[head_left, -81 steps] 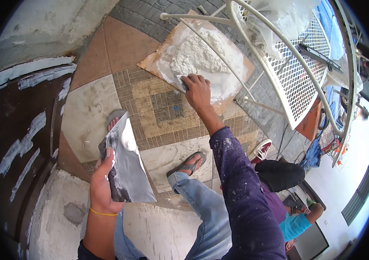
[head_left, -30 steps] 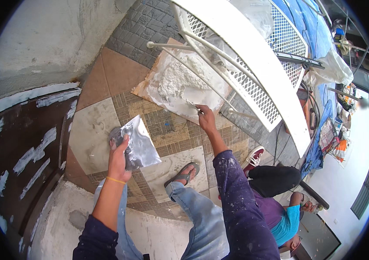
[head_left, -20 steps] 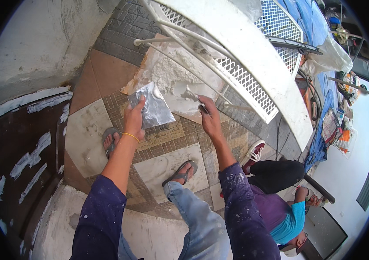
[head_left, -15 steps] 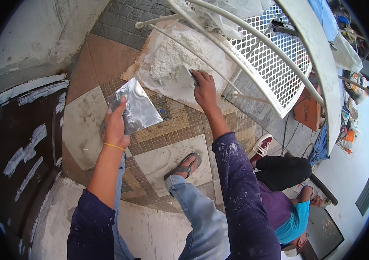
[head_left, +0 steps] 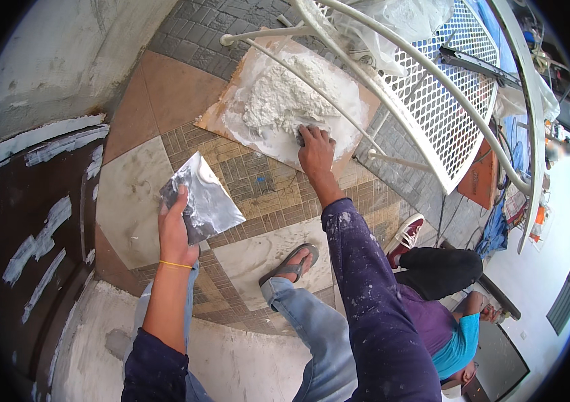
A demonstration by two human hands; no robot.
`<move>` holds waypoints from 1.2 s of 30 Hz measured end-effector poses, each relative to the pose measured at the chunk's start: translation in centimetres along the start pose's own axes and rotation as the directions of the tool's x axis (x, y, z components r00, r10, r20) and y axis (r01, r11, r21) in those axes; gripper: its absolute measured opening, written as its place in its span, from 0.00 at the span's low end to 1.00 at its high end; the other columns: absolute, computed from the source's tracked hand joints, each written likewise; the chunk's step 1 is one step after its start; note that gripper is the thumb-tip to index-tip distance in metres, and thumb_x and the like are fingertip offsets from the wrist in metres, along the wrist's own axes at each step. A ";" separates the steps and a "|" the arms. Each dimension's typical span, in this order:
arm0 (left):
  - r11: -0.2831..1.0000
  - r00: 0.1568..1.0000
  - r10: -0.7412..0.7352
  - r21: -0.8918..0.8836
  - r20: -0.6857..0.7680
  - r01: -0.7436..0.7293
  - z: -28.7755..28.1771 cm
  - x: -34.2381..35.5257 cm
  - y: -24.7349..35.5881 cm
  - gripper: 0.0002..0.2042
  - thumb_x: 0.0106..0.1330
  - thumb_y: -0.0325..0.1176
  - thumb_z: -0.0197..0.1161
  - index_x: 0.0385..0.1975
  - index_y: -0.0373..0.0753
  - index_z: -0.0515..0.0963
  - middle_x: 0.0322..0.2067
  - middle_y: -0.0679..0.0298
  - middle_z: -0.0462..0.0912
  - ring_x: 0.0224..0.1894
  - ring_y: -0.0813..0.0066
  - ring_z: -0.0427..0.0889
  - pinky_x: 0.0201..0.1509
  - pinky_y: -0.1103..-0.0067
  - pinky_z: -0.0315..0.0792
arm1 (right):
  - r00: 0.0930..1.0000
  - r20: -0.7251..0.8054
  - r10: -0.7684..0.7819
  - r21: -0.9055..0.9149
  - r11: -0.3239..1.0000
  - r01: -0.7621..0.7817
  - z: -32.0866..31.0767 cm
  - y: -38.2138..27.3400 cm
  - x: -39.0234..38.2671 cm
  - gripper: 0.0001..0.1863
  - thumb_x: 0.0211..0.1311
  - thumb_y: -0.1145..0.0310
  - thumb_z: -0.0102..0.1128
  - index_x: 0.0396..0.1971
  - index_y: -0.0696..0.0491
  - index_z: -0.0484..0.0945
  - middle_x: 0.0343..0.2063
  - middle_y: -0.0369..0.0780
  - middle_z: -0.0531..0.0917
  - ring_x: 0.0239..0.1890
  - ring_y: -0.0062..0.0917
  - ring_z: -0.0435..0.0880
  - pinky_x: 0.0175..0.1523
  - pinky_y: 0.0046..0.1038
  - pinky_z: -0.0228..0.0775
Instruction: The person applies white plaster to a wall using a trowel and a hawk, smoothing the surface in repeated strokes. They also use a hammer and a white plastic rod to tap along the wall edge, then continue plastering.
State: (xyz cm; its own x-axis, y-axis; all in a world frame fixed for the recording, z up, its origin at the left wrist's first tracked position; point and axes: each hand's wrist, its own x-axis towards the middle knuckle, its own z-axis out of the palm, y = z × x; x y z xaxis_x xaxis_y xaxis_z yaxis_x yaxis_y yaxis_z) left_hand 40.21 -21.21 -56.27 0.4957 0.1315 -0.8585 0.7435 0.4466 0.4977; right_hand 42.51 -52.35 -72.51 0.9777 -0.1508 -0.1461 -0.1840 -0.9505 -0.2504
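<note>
My left hand grips a flat silvery metal plate by its left side, thumb on top. White paste is smeared over the plate, mostly along its upper edge. Ahead and to the right, my right hand is closed around a small dark putty knife, whose blade is mostly hidden in the powder. It works at the near edge of a heap of white plaster powder, which lies on a whitened board on the floor.
A white metal chair with mesh stands over the board's right side, its thin bars crossing above the heap. An orange box sits beyond it. At the right another person sits low. A dark panel with white patches is at the left.
My right hand has lowered the putty knife into the powder's near edge. The left hand has tilted the plate slightly and shifted it a little down. The view has moved slightly.
</note>
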 end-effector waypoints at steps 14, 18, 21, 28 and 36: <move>0.940 0.841 -0.328 0.059 0.431 0.336 10.9 0.0 -2.4 0.15 0.71 0.39 0.56 0.52 0.38 0.74 0.45 0.65 0.82 0.44 0.74 0.84 0.49 0.73 0.78 | 0.993 0.024 -0.119 0.846 0.532 0.044 -19.4 -2.8 -10.2 0.21 0.61 0.77 0.52 0.55 0.51 0.76 0.53 0.45 0.74 0.60 0.40 0.71 0.65 0.38 0.61; 0.880 0.712 -0.398 0.020 0.579 0.475 13.0 -3.5 -2.1 0.16 0.73 0.41 0.54 0.52 0.37 0.73 0.45 0.63 0.82 0.44 0.73 0.84 0.50 0.74 0.78 | 0.857 -0.277 -0.435 0.755 0.452 0.474 -23.3 -4.3 -11.2 0.20 0.61 0.67 0.61 0.55 0.46 0.78 0.54 0.43 0.74 0.61 0.44 0.69 0.65 0.47 0.60; 0.863 0.687 -0.396 -0.009 0.610 0.505 13.0 -6.1 -0.6 0.17 0.73 0.41 0.54 0.54 0.37 0.72 0.45 0.63 0.82 0.44 0.73 0.83 0.49 0.74 0.78 | 0.816 -0.312 -0.486 0.700 0.464 0.544 -24.9 -5.7 -11.4 0.22 0.54 0.61 0.69 0.52 0.35 0.81 0.55 0.37 0.73 0.63 0.46 0.68 0.69 0.55 0.52; 0.917 0.746 -0.366 0.079 0.556 0.390 11.3 -8.1 2.7 0.19 0.76 0.43 0.48 0.58 0.37 0.69 0.49 0.59 0.81 0.48 0.69 0.83 0.53 0.72 0.77 | 0.770 -0.256 -0.584 0.672 0.466 0.576 -26.9 -8.1 -12.2 0.25 0.52 0.66 0.68 0.50 0.22 0.80 0.56 0.32 0.72 0.66 0.40 0.67 0.73 0.60 0.40; 0.895 0.731 -0.401 0.067 0.553 0.440 10.1 -6.9 2.3 0.19 0.75 0.43 0.48 0.58 0.38 0.70 0.48 0.59 0.81 0.48 0.70 0.82 0.54 0.73 0.76 | 0.731 -0.224 -0.645 0.650 0.460 0.605 -26.3 -8.5 -11.9 0.29 0.53 0.64 0.67 0.53 0.18 0.76 0.60 0.31 0.70 0.65 0.39 0.67 0.72 0.61 0.41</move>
State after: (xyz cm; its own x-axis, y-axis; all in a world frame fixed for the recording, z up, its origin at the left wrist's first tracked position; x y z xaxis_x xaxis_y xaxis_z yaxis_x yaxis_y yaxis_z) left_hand 43.02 -29.98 -47.92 0.3122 -0.5719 -0.7586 0.9141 0.3985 0.0758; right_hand 35.09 -49.66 -43.46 0.8560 0.4415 0.2691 0.4412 -0.3522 -0.8254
